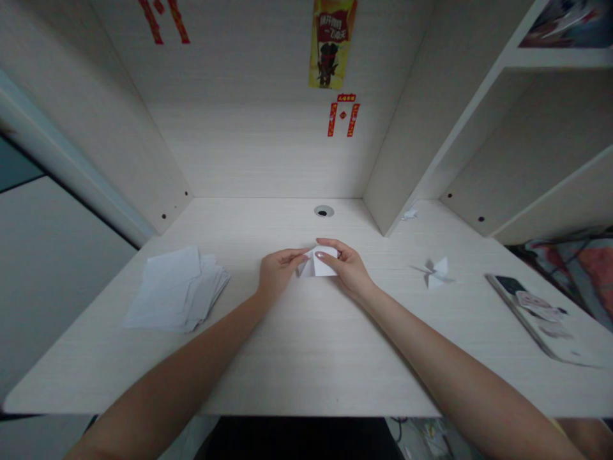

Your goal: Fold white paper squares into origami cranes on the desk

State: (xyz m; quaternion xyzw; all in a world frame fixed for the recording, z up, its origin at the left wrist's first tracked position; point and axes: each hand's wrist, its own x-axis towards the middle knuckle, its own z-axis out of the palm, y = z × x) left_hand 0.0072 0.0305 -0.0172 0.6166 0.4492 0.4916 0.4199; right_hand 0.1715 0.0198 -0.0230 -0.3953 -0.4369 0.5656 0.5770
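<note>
A small folded piece of white paper [325,264] is held between my two hands over the middle of the desk. My left hand [278,271] pinches its left side between thumb and fingers. On the right side, my right hand [350,268] grips it with the thumb on the near face and the fingers behind. The paper shows a flat square part on the right and an angled fold at the left. Off to the right lies a folded white paper figure [437,273] with pointed parts, apart from both hands. A stack of white paper sheets [167,294] sits left of my left hand.
At the right of the desk [316,370] lies a phone [541,319] in a decorated case. A small white scrap [410,214] rests by the upright divider [407,140]. A round cable hole [324,211] is near the back panel. Cloth [575,262] shows at far right.
</note>
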